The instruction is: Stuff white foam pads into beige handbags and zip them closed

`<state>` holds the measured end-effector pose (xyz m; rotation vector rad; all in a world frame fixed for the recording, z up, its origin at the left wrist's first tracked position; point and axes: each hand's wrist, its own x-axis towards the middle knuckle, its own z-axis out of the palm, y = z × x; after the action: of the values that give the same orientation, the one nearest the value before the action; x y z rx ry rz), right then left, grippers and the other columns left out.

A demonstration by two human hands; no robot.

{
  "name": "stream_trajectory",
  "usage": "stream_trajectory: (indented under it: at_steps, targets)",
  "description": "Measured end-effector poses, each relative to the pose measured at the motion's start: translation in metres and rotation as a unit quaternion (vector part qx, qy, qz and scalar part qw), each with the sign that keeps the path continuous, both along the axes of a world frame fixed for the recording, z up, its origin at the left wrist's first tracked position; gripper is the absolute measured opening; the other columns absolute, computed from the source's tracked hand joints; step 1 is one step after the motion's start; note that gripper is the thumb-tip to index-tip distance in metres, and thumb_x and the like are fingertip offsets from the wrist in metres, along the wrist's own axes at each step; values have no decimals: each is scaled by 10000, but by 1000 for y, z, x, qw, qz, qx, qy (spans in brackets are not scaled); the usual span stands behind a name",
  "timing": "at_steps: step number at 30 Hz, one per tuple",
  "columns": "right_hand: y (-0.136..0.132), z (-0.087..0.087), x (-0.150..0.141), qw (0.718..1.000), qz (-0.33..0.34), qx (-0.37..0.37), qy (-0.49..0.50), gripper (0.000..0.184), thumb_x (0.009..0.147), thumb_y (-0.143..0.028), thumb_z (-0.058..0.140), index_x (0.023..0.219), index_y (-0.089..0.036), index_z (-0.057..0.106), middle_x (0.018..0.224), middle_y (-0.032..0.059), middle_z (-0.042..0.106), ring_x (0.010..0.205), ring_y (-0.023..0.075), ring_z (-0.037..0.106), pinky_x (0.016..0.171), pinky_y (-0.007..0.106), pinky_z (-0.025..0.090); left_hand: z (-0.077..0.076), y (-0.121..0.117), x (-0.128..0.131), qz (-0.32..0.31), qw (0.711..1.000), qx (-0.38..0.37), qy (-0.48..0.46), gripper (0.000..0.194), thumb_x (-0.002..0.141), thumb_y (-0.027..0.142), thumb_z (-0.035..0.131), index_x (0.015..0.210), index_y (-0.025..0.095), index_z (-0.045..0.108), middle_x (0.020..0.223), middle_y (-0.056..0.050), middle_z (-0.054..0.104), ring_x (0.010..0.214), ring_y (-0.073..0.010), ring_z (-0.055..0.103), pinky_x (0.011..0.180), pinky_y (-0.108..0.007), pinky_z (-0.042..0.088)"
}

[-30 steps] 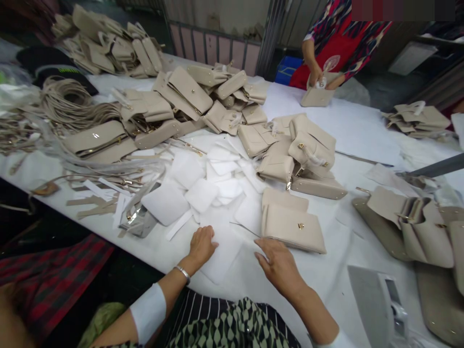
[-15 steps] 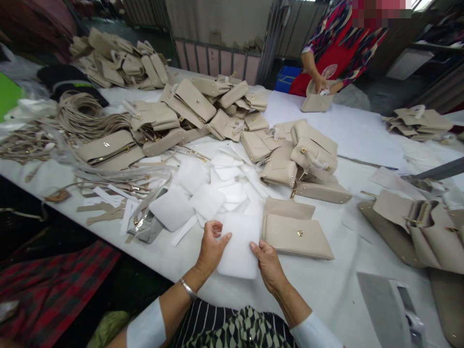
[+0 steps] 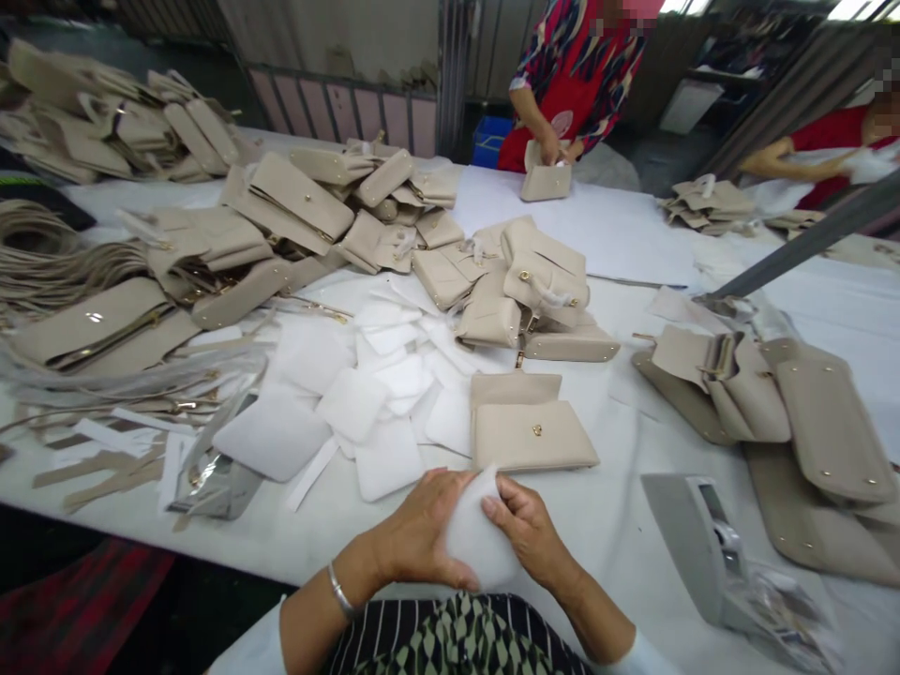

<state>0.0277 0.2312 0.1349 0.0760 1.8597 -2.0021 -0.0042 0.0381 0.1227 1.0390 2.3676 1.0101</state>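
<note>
Between my two hands is a white foam sheet point(image 3: 479, 536), curved and tilted close to my body at the table's front edge. My left hand point(image 3: 426, 527) cups its left side, thumb along the lower edge and fingers behind. My right hand point(image 3: 526, 527) pinches its upper right edge, thumb in front. Just beyond lies a beige handbag point(image 3: 527, 436) with a small gold clasp, its back panel standing up behind. To its left spreads a loose pile of white foam sheets point(image 3: 390, 455).
Beige bags point(image 3: 485, 291) heap across the table's middle, with coiled straps point(image 3: 49, 253) at far left. Grey metal tool-like objects lie at left and right; more bag parts point(image 3: 830, 422) sit on the right. A co-worker in a red apron point(image 3: 562, 103) handles a bag opposite; another person's arm point(image 3: 794, 164) shows far right.
The foam sheet has come closer to my body and now bends instead of lying flat. My left hand has wrapped around its side. The view has turned right, bringing another person into sight.
</note>
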Motion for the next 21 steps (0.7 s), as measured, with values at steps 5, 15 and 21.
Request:
stream_trajectory:
  at_steps: [5,15,21]
  targets:
    - [22,-11,14,991,-28,128,39,367,835,-480,552,655,-172,467,621,-26,413,594,113,398,559,237,367,-7,16,15,-11,997,1,-80,941,553,523,754,1317,196,314,1219,-120,534,1048,-288,529,937,-419,419]
    - [102,-5,-3,939,113,297,132,382,795,-322,627,1135,-200,503,1017,48,611,900,192,582,802,301,458,-11,86,-39,-81,996,38,-13,342,816,472,593,1040,216,561,950,-39,629,911,-216,546,889,-362,379]
    - [184,-23,-92,899,-230,362,87,378,703,-411,698,968,-200,528,804,-13,583,707,164,536,645,274,431,-23,126,-115,98,985,-140,26,824,723,543,662,1376,171,326,1286,-145,486,1179,-320,393,989,-451,306]
